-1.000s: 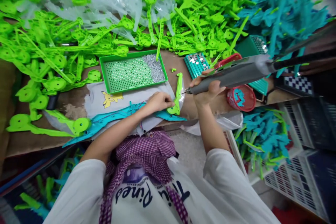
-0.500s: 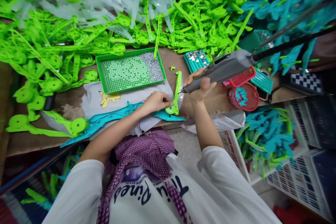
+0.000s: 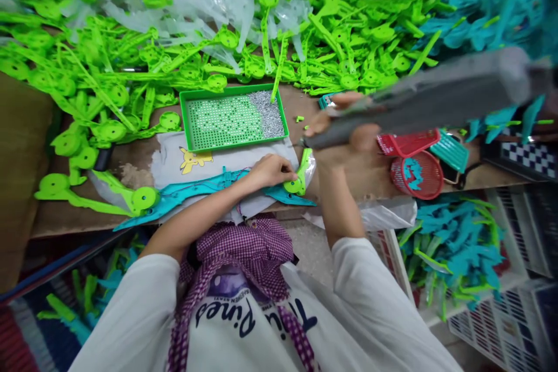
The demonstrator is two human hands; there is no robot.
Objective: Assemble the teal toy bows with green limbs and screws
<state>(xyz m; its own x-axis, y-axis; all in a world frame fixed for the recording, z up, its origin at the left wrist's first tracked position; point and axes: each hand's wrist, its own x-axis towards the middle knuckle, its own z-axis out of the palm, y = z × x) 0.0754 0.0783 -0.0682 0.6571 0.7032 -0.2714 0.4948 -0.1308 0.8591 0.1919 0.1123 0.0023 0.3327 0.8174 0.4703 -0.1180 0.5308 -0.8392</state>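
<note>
My left hand (image 3: 271,172) pinches the round end of a lime-green plastic part (image 3: 300,179) near the table's front edge. Clear plastic shows beside that part, and under my left hand and wrist runs a long teal plastic piece (image 3: 187,190) with thin wires. In my right hand (image 3: 335,156) is a grey electric screwdriver (image 3: 418,102), tilted and smeared by motion. Its tip hangs above the upper end of the green part, apart from it. Behind my left hand stands a green perforated tray (image 3: 238,146) with small silver screws (image 3: 267,113) heaped at its right end.
Lime-green parts (image 3: 143,64) and translucent pieces (image 3: 209,0) pile up across the back. To the right are a red round basket (image 3: 416,183), a red tray (image 3: 410,142) and a teal basket (image 3: 451,151). A crate below holds teal parts (image 3: 462,244). A printed cloth (image 3: 170,154) lies under the tray.
The screwdriver in my right hand has lifted up and away from the green part. My left hand keeps its pinch on the part. The whole view has shifted slightly.
</note>
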